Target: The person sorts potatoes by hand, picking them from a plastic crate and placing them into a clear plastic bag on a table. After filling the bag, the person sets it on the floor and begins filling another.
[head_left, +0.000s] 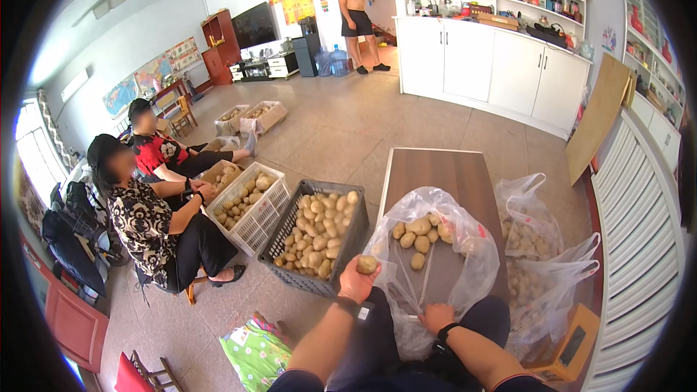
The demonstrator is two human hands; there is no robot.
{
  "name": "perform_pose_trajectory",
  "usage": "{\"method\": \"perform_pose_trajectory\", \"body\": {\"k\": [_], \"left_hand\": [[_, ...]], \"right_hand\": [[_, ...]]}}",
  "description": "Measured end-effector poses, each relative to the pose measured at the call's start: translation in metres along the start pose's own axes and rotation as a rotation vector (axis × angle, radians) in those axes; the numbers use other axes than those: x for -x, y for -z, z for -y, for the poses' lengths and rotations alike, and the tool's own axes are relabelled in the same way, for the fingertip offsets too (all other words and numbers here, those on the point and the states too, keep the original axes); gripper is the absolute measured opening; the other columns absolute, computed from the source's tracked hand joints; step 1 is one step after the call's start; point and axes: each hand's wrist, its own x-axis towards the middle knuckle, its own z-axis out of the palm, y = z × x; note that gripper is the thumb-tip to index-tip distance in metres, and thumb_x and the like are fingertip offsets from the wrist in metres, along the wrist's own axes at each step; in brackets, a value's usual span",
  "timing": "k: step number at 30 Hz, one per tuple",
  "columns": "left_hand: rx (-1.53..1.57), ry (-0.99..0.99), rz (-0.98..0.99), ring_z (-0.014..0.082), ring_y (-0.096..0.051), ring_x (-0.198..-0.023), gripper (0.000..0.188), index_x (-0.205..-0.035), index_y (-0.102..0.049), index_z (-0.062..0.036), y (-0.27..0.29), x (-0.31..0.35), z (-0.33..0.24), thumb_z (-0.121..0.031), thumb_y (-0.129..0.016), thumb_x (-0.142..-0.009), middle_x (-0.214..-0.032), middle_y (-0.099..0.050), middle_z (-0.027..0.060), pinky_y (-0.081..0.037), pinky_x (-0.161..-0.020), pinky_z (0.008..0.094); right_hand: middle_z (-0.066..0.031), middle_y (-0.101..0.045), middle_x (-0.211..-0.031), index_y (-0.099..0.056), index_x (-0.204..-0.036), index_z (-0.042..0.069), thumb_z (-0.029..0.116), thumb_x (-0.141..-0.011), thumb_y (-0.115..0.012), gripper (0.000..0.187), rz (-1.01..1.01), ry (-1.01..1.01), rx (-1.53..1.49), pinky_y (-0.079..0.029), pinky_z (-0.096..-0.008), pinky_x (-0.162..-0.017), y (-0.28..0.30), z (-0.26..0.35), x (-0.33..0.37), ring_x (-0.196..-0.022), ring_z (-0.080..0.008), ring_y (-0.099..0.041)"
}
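My left hand [353,285] is closed around a potato [368,265], just left of a transparent plastic bag [475,270]. The bag lies wide-mouthed on a low brown table [435,174], with several loose potatoes [417,226] inside it. At the bag's near edge, my right hand [438,316] has its fingers curled on the gathered plastic; its fingertips are partly hidden. A dark grey crate [301,287] heaped with potatoes stands on the floor to the left, close to my left hand.
Two filled plastic bags [534,283] stand right of the table, beside a small wooden stool [573,345]. A white crate [250,236] of potatoes and two seated people [149,221] are on the left. Another person [359,14] stands by the white cabinet [465,62].
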Motion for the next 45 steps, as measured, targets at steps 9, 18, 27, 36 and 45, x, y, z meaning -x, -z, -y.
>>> {"method": "perform_pose_trajectory", "body": {"k": [9,18,27,36,45], "left_hand": [[-0.002,-0.152,0.004,0.0363,-0.054,-0.112,0.035,-0.127,-0.044,0.0003,0.057,-0.035,-0.044,-0.024,-0.043,-0.101,-0.125,-0.054,0.0166,-0.05,-0.095,0.0515],[0.038,-0.204,-0.265,0.0368,-0.052,-0.114,0.032,-0.124,-0.049,0.0019,0.071,-0.041,-0.051,-0.016,-0.049,-0.097,-0.124,-0.052,0.0178,-0.053,-0.088,0.0578],[-1.816,-0.608,-0.479,0.0384,-0.064,-0.097,0.056,-0.105,-0.064,-0.0012,0.073,-0.019,-0.074,-0.049,-0.075,-0.077,-0.098,-0.069,0.0207,-0.052,-0.084,0.0429],[-1.87,-0.588,-0.521,0.0359,-0.066,-0.096,0.053,-0.105,-0.068,-0.0051,0.112,-0.022,-0.1,-0.05,-0.073,-0.078,-0.099,-0.07,0.0182,-0.052,-0.084,0.0423],[-1.744,-0.536,-0.522,0.0266,-0.069,-0.092,0.037,-0.111,-0.061,0.0034,0.079,-0.048,-0.09,-0.025,-0.069,-0.088,-0.103,-0.07,0.0154,-0.055,-0.081,0.0357]], "right_hand": [[-0.0134,-0.07,-0.091,-0.071,-0.088,0.009,0.04,-0.086,-0.059,0.033,-0.015,0.06,-0.017,-0.051,-0.05,-0.073,-0.015,-0.003,-0.003,-0.088,-0.0329,-0.068],[-0.0139,-0.07,-0.098,-0.07,-0.096,0.007,0.033,-0.085,-0.055,0.032,0.181,-0.02,-0.026,-0.05,-0.0516,-0.082,-0.004,-0.009,0.007,-0.096,-0.0334,-0.066],[-0.0178,-0.069,-0.086,-0.068,-0.091,0.006,0.041,-0.084,-0.064,0.036,-0.002,0.084,-0.042,-0.053,-0.0489,-0.074,-0.006,-0.009,-0.01,-0.087,-0.0372,-0.067],[-0.0171,-0.071,-0.095,-0.074,-0.093,0.007,0.038,-0.085,-0.057,0.037,0.151,0.05,-0.043,-0.052,-0.0516,-0.082,-0.007,0.004,0.001,-0.093,-0.0383,-0.067],[-0.0151,-0.071,-0.093,-0.071,-0.091,0.008,0.042,-0.086,-0.057,0.037,0.118,0.001,0.001,-0.053,-0.0504,-0.077,-0.012,-0.022,0.002,-0.087,-0.0377,-0.067]]}}
